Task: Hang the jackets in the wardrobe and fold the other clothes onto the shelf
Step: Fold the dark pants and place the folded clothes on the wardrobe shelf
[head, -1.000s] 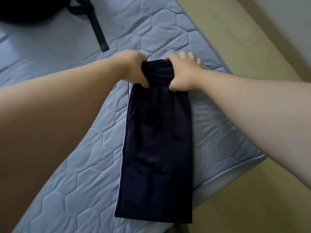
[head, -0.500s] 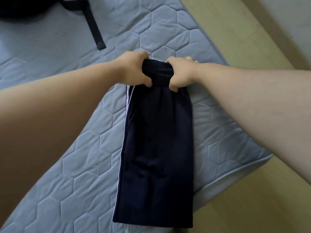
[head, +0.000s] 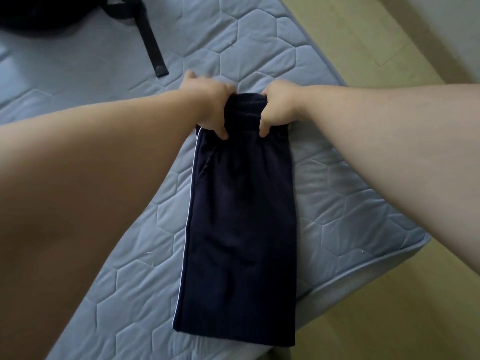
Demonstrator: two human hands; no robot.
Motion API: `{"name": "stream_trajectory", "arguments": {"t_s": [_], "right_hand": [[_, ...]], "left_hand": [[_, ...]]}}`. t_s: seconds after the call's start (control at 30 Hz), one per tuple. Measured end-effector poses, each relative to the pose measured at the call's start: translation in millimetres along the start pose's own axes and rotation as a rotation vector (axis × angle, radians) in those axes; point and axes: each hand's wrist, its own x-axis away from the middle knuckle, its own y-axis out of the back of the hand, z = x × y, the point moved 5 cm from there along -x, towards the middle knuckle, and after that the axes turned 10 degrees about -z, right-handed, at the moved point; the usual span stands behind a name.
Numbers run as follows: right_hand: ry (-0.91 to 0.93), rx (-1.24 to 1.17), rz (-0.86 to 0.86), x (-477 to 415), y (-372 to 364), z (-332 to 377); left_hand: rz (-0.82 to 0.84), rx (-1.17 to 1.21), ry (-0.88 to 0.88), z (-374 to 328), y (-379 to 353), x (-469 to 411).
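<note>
Dark navy shorts [head: 241,224] with a thin white side stripe lie folded lengthwise on a pale blue quilted mattress [head: 109,294]. The hem end points toward me and reaches the mattress's near edge. My left hand [head: 209,105] pinches the left side of the elastic waistband and my right hand [head: 279,106] pinches its right side. The waistband is bunched between the two hands, at the far end of the shorts.
A black bag [head: 39,14] lies at the mattress's far left, its strap [head: 152,45] trailing toward my hands. Pale wooden floor [head: 389,307] runs along the right and near sides. A light wall [head: 457,24] stands at the top right.
Both hands have stayed gripped on the waistband. The left hand has shifted slightly outward. The shorts lie much as before.
</note>
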Motion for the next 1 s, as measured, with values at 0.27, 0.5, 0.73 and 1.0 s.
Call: {"name": "stream_trajectory", "arguments": {"t_s": [0.27, 0.5, 0.73, 1.0], "right_hand": [[0.052, 0.026, -0.124, 42.6, 14.0, 8.7], [0.392, 0.076, -0.375, 148.2, 4.0, 47.7], [0.58, 0.028, -0.599, 298.7, -92.4, 33.0], [0.555, 0.093, -0.704, 357.3, -198.7, 22.5]], "left_hand": [[-0.511, 0.525, 0.36, -110.6, -45.2, 188.9], [-0.068, 1.302, 0.928, -104.7, -115.4, 182.6], [0.092, 2.166, 1.059, -56.7, -131.0, 280.5], [0.474, 2.005, 0.905, -69.2, -167.5, 376.1]]}}
